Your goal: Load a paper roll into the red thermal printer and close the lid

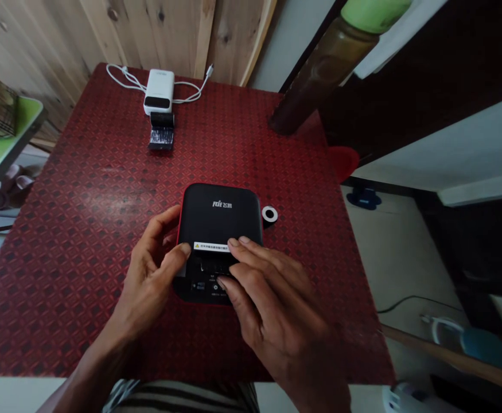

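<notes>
A black, rounded-square device (220,218) with red sides lies on the red table. White lettering marks its upper part, a white warning strip (210,247) runs across its middle, and a panel with small buttons or ports lies below. My left hand (154,269) is closed round its left edge, thumb on top near the strip. The fingers of my right hand (268,287) are bent onto its lower right part, one fingertip at the strip's end and the thumb on the panel. They hide part of that panel. Close to the device's right edge is a small white-ended roll (269,214).
At the table's (82,229) far side lies a white power bank (159,89) with a white cable, a curled black strip (162,132) before it. A tall green-lidded bottle (323,63) stands at the back right. A green surface (27,123) is at the left.
</notes>
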The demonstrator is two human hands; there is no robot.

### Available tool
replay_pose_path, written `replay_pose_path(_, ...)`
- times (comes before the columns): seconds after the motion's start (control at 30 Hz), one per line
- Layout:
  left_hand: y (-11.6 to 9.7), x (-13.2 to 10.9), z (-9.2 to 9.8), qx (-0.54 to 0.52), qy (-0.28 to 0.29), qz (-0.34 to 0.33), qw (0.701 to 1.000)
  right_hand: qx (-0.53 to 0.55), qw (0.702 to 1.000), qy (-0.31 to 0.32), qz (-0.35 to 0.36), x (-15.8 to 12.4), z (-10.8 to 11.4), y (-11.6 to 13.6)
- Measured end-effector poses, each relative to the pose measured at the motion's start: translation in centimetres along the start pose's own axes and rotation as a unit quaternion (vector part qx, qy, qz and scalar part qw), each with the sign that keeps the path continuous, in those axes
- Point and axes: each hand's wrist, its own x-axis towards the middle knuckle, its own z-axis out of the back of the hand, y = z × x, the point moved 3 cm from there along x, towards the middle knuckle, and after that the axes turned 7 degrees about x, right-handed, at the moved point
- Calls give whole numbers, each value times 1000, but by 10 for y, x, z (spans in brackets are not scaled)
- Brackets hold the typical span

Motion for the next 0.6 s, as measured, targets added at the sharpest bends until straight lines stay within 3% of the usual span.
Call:
replay_pose_path(0.13, 6, -5, 5, -17, 4, 15, 1000, 17, 1000, -26, 4, -10, 0, -1)
replay_pose_path(0.3, 17, -17, 18, -9, 39, 0, 999, 34, 990, -126, -46, -37, 2, -8)
replay_pose_path(0.43, 20, -18, 23, -3, 46, 10, 999, 54, 983, -120, -127, -61, -11, -14)
replay_pose_path(0.6, 12, -16, 18, 13, 19, 23, 999, 41, 978, -124, -162, -71, -28, -11)
